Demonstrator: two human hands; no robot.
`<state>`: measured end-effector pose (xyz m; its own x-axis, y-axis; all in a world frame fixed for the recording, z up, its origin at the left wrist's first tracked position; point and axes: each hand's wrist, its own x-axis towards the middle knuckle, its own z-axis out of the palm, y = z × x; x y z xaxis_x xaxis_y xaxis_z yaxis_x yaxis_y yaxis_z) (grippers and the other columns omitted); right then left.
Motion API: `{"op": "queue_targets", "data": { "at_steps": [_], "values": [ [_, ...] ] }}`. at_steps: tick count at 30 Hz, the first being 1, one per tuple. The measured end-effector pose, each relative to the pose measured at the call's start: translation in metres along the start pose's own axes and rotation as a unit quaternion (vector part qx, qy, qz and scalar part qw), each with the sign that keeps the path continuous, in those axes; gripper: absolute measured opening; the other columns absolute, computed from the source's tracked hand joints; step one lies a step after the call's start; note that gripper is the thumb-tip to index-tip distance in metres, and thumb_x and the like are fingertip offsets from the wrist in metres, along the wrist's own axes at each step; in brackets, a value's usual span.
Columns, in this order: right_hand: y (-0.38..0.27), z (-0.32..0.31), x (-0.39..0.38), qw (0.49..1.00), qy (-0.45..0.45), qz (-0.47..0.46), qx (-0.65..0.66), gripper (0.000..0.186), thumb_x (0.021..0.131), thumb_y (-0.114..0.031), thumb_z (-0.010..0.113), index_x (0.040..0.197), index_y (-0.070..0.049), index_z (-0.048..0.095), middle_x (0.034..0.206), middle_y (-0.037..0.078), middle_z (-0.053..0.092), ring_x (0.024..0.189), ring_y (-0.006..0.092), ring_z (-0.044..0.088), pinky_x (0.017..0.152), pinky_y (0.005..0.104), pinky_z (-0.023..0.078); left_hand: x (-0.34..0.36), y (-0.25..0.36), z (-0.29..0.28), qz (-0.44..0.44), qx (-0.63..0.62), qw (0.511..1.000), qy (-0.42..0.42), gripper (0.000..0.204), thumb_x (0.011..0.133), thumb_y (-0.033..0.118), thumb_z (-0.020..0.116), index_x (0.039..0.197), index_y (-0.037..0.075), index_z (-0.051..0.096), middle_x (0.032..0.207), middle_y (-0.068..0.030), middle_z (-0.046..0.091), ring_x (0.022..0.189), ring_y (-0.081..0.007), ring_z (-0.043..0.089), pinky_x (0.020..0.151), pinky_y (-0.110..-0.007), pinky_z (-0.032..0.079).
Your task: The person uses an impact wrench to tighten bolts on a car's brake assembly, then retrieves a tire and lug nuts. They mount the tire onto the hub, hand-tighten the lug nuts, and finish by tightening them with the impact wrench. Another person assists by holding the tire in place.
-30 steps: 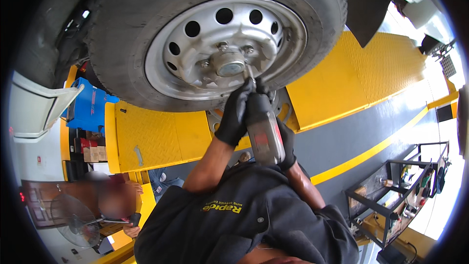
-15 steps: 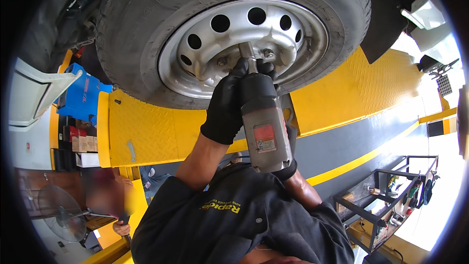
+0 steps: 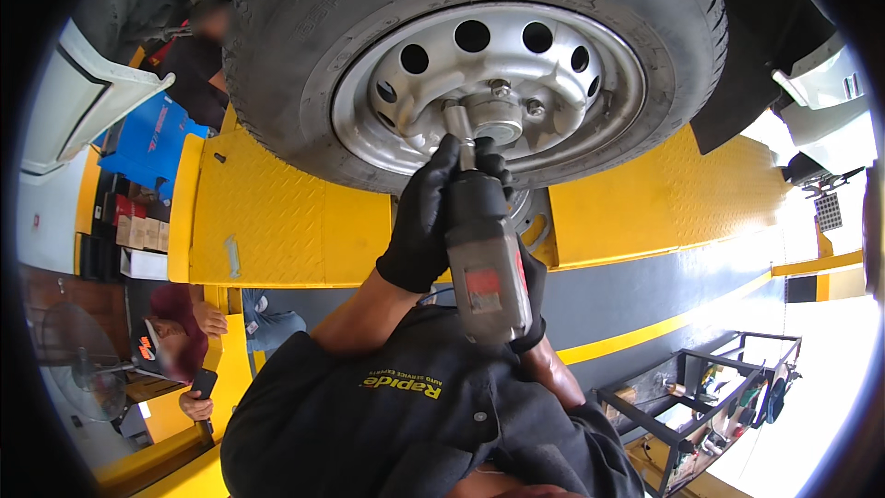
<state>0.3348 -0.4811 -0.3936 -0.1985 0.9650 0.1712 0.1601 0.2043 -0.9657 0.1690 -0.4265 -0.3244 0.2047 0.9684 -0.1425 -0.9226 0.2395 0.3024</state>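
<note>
A grey and black impact wrench (image 3: 489, 281) points up at the raised wheel, with a metal socket (image 3: 458, 124) on its nose. The socket's tip is at the left side of the hub (image 3: 496, 118), where it hides whatever lies under it. My left hand (image 3: 415, 231), in a black glove, is closed around the wrench's front end just below the socket. My right hand (image 3: 533, 314), gloved too, is closed at the wrench's rear grip, mostly hidden behind its body. Lug nuts (image 3: 501, 88) show above and right of the hub on the silver steel rim (image 3: 346, 120).
The tire (image 3: 286, 83) hangs over yellow ramp plates (image 3: 286, 221). At the left are a blue case (image 3: 147, 152), a fan (image 3: 83, 369) and a person holding a phone (image 3: 204, 387). Another person (image 3: 194, 74) stands behind the tire. A black-framed tool cart (image 3: 664, 438) stands at the right.
The socket has moved from a nut at the top of the hub to the left side. The wheel sits further right in view. A second person now shows at the upper left.
</note>
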Motion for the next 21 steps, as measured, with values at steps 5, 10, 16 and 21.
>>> {"op": "queue_targets", "data": {
  "at_steps": [5,10,16,21],
  "values": [
    [0.000,0.018,0.000,0.999,-0.019,-0.036,-0.013,0.036,0.082,-0.012,0.078,0.115,-0.004,0.064,0.086,0.019,0.071,0.079,0.0352,0.074,0.070,0.0362,0.055,-0.003,0.018,-0.014,-0.009,0.051,0.999,0.017,0.041,0.110,0.039,0.049,0.124,0.003,0.063,0.105,-0.0121,0.073,0.099,-0.0256,0.073,0.094,-0.042,0.061],
    [-0.013,0.024,-0.001,0.995,0.036,-0.062,-0.064,0.036,0.083,-0.012,0.077,0.115,-0.004,0.065,0.086,0.018,0.071,0.078,0.0354,0.074,0.070,0.0366,0.055,-0.002,0.031,-0.012,-0.017,0.124,0.991,0.053,0.036,0.107,0.037,0.058,0.123,0.006,0.063,0.098,-0.0087,0.071,0.090,-0.0228,0.074,0.078,-0.038,0.064],
    [-0.003,0.023,0.002,0.999,-0.008,-0.053,-0.008,0.041,0.083,-0.014,0.079,0.120,-0.003,0.064,0.091,0.015,0.072,0.082,0.0267,0.074,0.074,0.0339,0.056,0.007,0.036,-0.005,-0.043,0.128,0.988,0.070,0.037,0.103,0.038,0.066,0.121,0.005,0.063,0.095,-0.0088,0.070,0.082,-0.0221,0.074,0.073,-0.036,0.064],
    [0.051,0.034,-0.018,0.998,0.005,-0.058,0.009,0.054,0.073,-0.019,0.089,0.119,-0.003,0.066,0.099,0.006,0.072,0.088,0.0152,0.069,0.079,0.0322,0.057,0.016,0.035,-0.012,-0.102,0.083,0.991,0.037,0.043,0.105,0.042,0.061,0.124,0.004,0.062,0.103,-0.0126,0.071,0.096,-0.0270,0.073,0.090,-0.043,0.062]
  ]
}}
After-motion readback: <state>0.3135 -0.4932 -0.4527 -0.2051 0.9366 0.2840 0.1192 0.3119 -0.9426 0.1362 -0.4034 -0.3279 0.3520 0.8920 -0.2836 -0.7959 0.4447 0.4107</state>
